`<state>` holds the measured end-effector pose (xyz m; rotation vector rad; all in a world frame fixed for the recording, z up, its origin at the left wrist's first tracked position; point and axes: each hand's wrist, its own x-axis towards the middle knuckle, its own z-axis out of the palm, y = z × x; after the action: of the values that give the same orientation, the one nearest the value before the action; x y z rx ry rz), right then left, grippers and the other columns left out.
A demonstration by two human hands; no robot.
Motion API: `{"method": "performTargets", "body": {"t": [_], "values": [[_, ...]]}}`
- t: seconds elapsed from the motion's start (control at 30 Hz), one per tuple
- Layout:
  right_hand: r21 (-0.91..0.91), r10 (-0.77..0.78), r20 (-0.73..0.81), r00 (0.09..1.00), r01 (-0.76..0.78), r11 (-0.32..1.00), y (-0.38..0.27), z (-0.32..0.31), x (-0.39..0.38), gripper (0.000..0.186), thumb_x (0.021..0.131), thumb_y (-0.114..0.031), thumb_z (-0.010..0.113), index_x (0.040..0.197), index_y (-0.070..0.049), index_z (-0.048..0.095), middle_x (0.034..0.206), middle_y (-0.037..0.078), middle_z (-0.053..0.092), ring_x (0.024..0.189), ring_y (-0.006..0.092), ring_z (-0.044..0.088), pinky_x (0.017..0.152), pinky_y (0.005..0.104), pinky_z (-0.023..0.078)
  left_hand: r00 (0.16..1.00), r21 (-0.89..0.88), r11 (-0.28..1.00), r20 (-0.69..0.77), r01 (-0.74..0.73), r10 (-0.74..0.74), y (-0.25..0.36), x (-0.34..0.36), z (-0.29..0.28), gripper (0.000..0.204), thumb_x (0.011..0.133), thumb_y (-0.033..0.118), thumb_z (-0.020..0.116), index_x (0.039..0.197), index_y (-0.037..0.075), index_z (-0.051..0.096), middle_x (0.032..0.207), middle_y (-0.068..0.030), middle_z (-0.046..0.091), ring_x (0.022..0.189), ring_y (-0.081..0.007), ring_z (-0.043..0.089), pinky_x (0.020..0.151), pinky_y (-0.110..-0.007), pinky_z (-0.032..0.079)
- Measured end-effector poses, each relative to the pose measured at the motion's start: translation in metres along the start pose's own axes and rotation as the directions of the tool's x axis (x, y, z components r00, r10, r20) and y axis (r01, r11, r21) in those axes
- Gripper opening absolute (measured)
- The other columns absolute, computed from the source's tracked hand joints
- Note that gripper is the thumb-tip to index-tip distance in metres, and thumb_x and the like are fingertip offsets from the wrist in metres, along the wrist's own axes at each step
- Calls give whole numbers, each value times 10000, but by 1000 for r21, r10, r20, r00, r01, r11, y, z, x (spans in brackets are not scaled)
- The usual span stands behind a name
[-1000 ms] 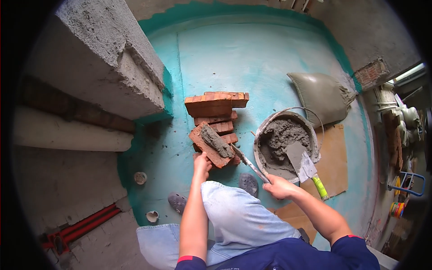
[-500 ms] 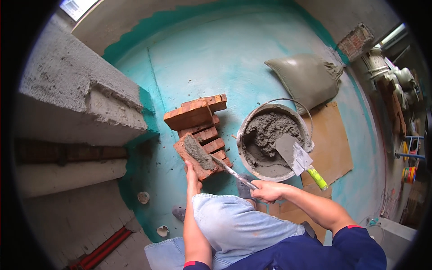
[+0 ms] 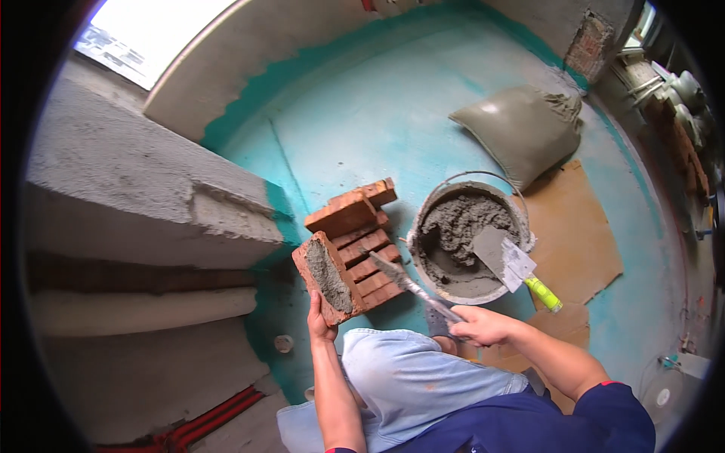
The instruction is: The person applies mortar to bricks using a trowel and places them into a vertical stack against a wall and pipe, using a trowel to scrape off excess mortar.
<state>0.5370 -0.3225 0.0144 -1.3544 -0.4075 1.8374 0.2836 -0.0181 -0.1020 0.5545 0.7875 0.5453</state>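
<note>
My left hand [image 3: 322, 323] grips the lower end of a red brick [image 3: 343, 276], tilted up, with a strip of grey mortar [image 3: 327, 276] along its face. Closed around the handle of a mortar-smeared trowel [image 3: 411, 286], my right hand [image 3: 482, 326] is to the right of that brick. The trowel's blade shows nearly edge-on, its tip apart from the held brick and over a stack of bricks [image 3: 371, 253]. Right of the stack stands a bucket [image 3: 421, 278] of wet mortar [image 3: 458, 226]. A broad scraper [image 3: 541, 293] with a yellow-green handle rests in it.
A tied grey-green sack [image 3: 525, 132] lies beyond the bucket, partly over brown cardboard [image 3: 578, 226]. At left a rough concrete wall [image 3: 151, 166] juts out, with a pale pipe [image 3: 143, 311] below it. A round white pipe end [image 3: 283, 344] sits in the floor.
The trowel has left the mortar on the brick and drawn away to the right. The held brick now stands more steeply tilted. The whole view has also shifted.
</note>
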Motion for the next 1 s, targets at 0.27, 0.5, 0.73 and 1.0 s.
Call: {"method": "performTargets", "body": {"t": [0.27, 0.5, 0.73, 1.0], "values": [[152, -233, -30, 972, 235, 960, -39, 10, -76, 91, 924, -135, 543, 948, -84, 472, 593, -17, 446, 435, 59, 402, 391, 238, 326, 788, -1, 957, 568, -291, 240, 132, -123, 163, 749, 939, 454, 489, 1483, 20, 212, 1453, -161, 407, 1267, -391, 471, 1070, -557, 364], [80, -361, -200, 911, 382, 921, -26, 7, -138, 190, 990, -260, 517, 951, -79, 475, 595, -11, 430, 426, 65, 386, 390, 227, 324, 798, -364, 909, 476, -203, 369, 70, -116, 161, 483, 957, 242, 440, 1372, -4, 428, 1343, -165, 530, 1221, -332, 525, 1056, -487, 405], [-252, -484, -333, 809, 418, 873, -32, -15, -209, 278, 1025, -286, 425, 925, -57, 548, 581, -23, 469, 462, 61, 423, 417, 226, 347, 937, -78, 997, 348, -3, 30, -20, -133, 207, 529, 998, 386, 474, 1365, 7, 432, 1288, -112, 564, 1168, -262, 561, 1019, -414, 448], [-479, -222, -325, 919, 43, 877, -93, -32, -268, 310, 1010, -319, 457, 896, -56, 575, 569, -52, 422, 474, 49, 376, 428, 234, 315, 832, 10, 997, 550, 78, -70, -66, -136, 263, 617, 971, 453, 486, 1391, 19, 357, 1291, -124, 545, 1135, -237, 580, 955, -405, 497]]}}
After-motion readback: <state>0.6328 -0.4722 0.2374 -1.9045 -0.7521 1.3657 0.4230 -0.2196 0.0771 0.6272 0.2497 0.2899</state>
